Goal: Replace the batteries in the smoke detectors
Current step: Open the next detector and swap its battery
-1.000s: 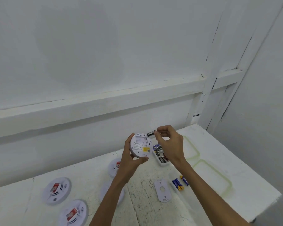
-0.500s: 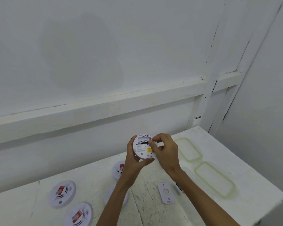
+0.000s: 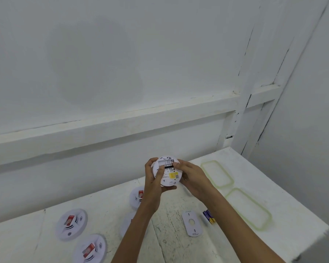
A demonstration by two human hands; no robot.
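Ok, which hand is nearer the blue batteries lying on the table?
Right. The right hand, up at the held smoke detector, is beyond and slightly left of the blue batteries; the left hand grips the detector's far side, further left.

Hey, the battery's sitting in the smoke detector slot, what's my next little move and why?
Probably press the battery down until it lies flat. The left hand and right hand grip the smoke detector back-up, with a thumb at each battery end. I can't tell whether it is fully seated.
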